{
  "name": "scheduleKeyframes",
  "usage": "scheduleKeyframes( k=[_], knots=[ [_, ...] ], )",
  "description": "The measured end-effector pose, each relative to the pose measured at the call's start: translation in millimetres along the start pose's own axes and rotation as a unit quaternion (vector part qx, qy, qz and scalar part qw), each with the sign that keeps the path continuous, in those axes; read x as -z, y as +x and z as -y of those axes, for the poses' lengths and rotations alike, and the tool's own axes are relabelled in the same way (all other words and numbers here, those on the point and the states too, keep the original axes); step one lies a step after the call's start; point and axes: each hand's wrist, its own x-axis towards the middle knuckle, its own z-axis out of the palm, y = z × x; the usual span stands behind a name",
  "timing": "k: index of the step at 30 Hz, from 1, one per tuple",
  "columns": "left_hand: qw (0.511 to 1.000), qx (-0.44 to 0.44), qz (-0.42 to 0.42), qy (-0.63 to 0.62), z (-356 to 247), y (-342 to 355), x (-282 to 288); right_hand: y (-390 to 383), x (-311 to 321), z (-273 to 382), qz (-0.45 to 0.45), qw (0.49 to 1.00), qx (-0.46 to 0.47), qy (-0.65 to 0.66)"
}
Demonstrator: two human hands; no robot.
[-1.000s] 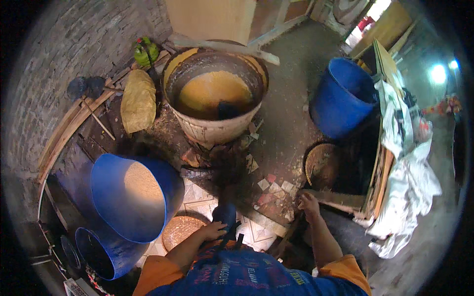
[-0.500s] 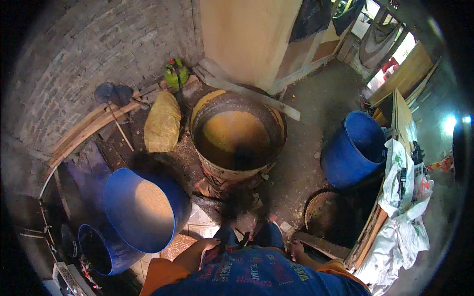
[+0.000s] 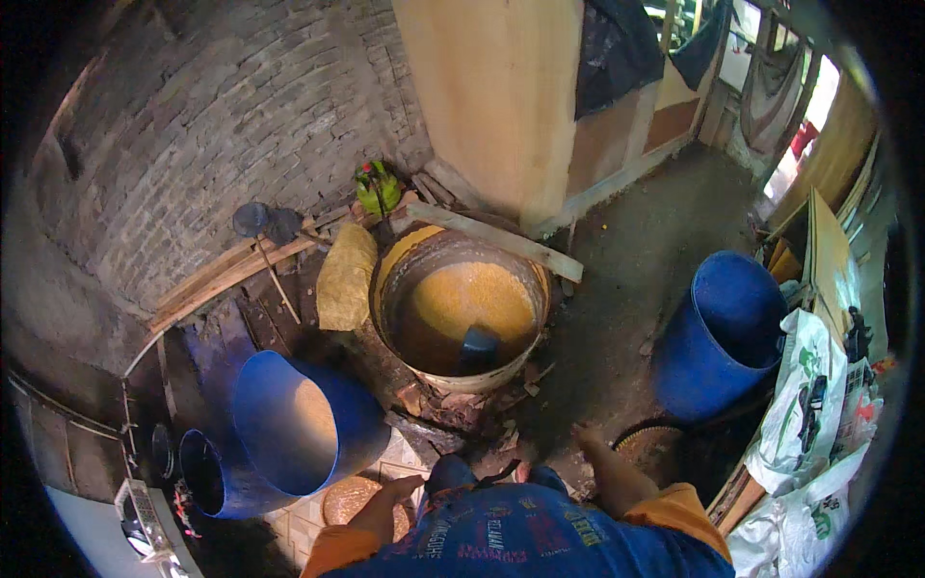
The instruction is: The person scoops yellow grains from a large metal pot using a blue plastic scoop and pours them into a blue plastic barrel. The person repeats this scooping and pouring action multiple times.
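Observation:
My left hand [image 3: 403, 488] hangs low beside my thigh, fingers loosely stretched, holding nothing. Below and left of it is a round woven tray [image 3: 358, 503] on the tiles. My right hand [image 3: 588, 441] reaches forward over the floor beside a round basket-like rim [image 3: 647, 435]; its fingers look loose, with nothing visible in them. Ahead of me stands a large round vat [image 3: 461, 378], partly filled with yellow grainy material [image 3: 482, 294]. A dark blue scoop-like container [image 3: 479, 349] lies inside against the near side. Neither hand touches the vat.
At left, a blue drum [image 3: 361, 433] holds pale grainy material; a smaller blue bucket [image 3: 246, 486] stands beside it. Another blue drum [image 3: 684, 361] is at right, near white sacks [image 3: 785, 448]. A yellowish sack [image 3: 348, 279] leans by the vat; a plank [image 3: 501, 241] crosses its far rim.
My view has shifted, so the vat's inside shows more brightly and the blue container in it is plain. My right hand has moved forward and up from my side; the left stays low.

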Motion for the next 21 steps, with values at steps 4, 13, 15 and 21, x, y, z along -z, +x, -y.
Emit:
scheduleKeyframes(
  k=[4, 13, 15, 21],
  knots=[
    [0.999, 0.017, -0.019, -0.031, -77, -31, -56, 31, 46, -6, -0.009, 0.985, -0.076, 0.157],
    [0.974, 0.049, -0.106, -0.192, -44, -51, -98, 53, 63, -25, -0.009, 0.996, -0.048, -0.079],
    [0.961, -0.047, -0.126, -0.242, -47, -74, -111, 84, 80, -21, -0.036, 0.986, -0.009, -0.162],
    [0.971, 0.020, -0.142, -0.191, 42, -35, -131, 102, 102, 95, -0.102, 0.947, 0.153, -0.265]
  ],
)
